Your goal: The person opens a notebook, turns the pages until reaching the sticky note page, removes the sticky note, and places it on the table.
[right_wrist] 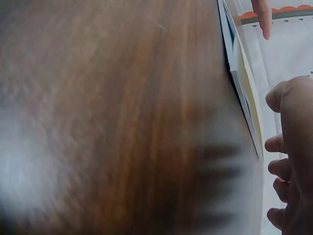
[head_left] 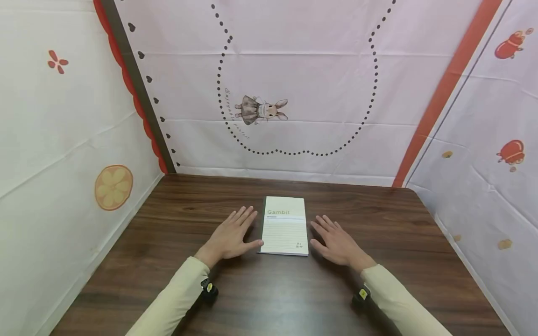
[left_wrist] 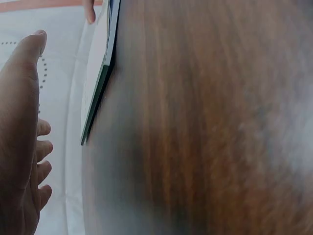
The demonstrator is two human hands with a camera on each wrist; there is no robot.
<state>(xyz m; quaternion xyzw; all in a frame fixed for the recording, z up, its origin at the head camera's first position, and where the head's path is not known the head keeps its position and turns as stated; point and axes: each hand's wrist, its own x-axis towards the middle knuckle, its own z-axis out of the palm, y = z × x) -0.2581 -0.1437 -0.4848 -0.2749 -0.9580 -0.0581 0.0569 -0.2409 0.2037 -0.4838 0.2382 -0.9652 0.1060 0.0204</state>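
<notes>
A closed notebook (head_left: pixel 284 233) with a pale cover, the word "Gambit" and a dark spine on its left lies flat on the table. To its left is my left hand (head_left: pixel 231 235), palm down, fingers spread, the thumb tip at the notebook's lower left edge; whether it touches cannot be told. On the other side, my right hand (head_left: pixel 336 242) hovers with its fingers extended, a small gap from the notebook's right edge. Both wrist views show the notebook's edge (left_wrist: pixel 100 83) beside the fingers, with air between hand and wood. Neither hand holds anything.
The dark wood-grain table (head_left: pixel 269 298) extends around the notebook. Printed white cloth (head_left: pixel 302 84) hangs behind it, with more cloth along the left and right sides. A small dark device (head_left: pixel 208 290) is strapped at each wrist over the light sleeves.
</notes>
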